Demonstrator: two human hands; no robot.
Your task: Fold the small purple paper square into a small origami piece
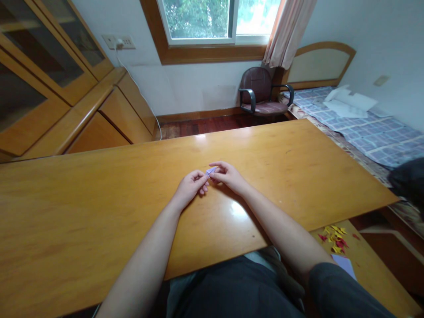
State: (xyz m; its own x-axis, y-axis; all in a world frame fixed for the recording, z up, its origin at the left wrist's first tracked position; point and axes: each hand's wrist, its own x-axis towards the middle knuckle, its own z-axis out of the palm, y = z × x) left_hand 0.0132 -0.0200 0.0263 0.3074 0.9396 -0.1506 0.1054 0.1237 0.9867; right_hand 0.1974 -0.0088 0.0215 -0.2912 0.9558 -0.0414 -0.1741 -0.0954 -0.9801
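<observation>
A small piece of folded purple paper (210, 170) is held between my two hands, just above the middle of the wooden table (109, 212). My left hand (192, 187) pinches its left side with thumb and fingers. From the right, my right hand (228, 176) grips the other side, its index finger curved over the top. Fingers cover much of the paper, so its full shape is hidden.
On a lower surface at the right lie several yellow and red folded paper pieces (336, 238) beside purple paper sheets (345, 266). Beyond the table stand a brown armchair (260, 90) and a bed (364, 128). A wooden cabinet (76, 106) is at the left.
</observation>
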